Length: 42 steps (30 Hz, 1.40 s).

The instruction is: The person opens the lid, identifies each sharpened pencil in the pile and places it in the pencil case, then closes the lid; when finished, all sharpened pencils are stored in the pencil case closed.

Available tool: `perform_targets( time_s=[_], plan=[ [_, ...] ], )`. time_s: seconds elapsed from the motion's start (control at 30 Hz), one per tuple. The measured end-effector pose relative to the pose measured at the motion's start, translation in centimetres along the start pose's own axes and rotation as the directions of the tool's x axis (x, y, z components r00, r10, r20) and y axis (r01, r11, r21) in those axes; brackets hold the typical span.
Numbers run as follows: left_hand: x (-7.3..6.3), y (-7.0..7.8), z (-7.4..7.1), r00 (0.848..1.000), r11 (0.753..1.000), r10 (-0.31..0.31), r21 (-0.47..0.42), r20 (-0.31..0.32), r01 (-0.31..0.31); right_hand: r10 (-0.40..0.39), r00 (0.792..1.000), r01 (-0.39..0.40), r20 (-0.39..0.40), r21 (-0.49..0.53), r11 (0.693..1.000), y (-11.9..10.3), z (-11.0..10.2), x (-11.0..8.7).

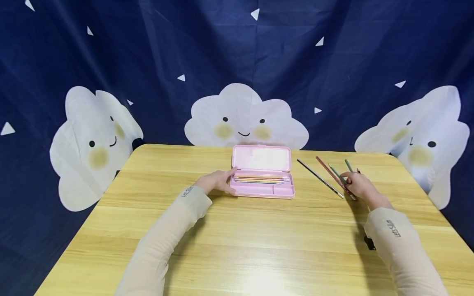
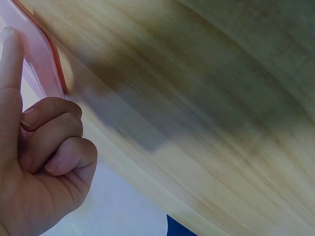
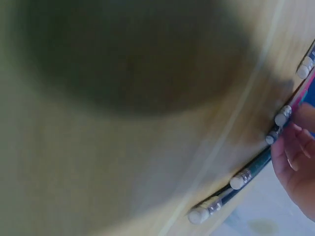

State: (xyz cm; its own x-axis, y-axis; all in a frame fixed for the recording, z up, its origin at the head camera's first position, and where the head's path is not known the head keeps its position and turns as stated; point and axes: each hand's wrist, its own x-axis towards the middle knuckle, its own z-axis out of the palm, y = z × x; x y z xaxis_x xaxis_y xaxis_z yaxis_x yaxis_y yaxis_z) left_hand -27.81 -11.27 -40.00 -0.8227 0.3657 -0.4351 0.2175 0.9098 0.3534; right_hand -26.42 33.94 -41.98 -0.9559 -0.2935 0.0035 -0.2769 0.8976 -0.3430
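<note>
A pink pencil case point(image 1: 255, 189) lies with its lid point(image 1: 272, 159) raised at the back of the table. Several colored pencils point(image 1: 259, 180) rest in its rear compartment. My left hand point(image 1: 216, 181) holds the case's left end between thumb and fingers; the left wrist view shows the other fingers curled beside the pink edge point(image 2: 42, 59). To the right, my right hand point(image 1: 359, 188) reaches down over loose pencils and pinches a green pencil point(image 1: 336, 171), whose eraser end shows between the fingers in the right wrist view. A red pencil point(image 1: 329, 169) and a dark pencil point(image 1: 318, 177) lie alongside.
Another green pencil point(image 1: 348, 165) lies just beyond my right hand. Wooden tabletop point(image 1: 259, 234) stretches in front of the case. A dark blue curtain point(image 1: 163, 49) with clouds hangs behind the table's far edge.
</note>
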Motion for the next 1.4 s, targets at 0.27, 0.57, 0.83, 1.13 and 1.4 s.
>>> perform_targets(
  time_s=[0.27,0.57,0.83,1.13,1.4],
  plan=[
    [-0.1,0.1,-0.1,0.998,0.998,0.055,-0.004,-0.026,-0.055,0.020,0.998,-0.022,0.053,0.045,0.999,-0.3,-0.1,-0.2],
    [0.0,0.0,0.0,0.999,0.999,0.043,-0.005,-0.014,-0.043,0.000,1.000,0.001,-0.018,0.060,0.998,-0.6,-0.1,0.2],
    [0.0,-0.1,-0.1,0.999,0.999,0.034,-0.010,-0.002,-0.034,-0.083,0.993,0.088,-0.087,0.045,0.995,-2.9,0.3,1.1],
    [0.2,0.0,-0.1,1.000,1.000,0.029,-0.007,-0.001,-0.029,-0.212,0.971,0.221,-0.111,0.081,0.972,-5.9,1.2,2.5],
    [0.0,0.1,-0.2,1.000,1.000,0.024,0.005,0.007,-0.024,-0.328,0.939,0.337,-0.103,0.094,0.937,-8.9,2.3,3.9]
  ],
)
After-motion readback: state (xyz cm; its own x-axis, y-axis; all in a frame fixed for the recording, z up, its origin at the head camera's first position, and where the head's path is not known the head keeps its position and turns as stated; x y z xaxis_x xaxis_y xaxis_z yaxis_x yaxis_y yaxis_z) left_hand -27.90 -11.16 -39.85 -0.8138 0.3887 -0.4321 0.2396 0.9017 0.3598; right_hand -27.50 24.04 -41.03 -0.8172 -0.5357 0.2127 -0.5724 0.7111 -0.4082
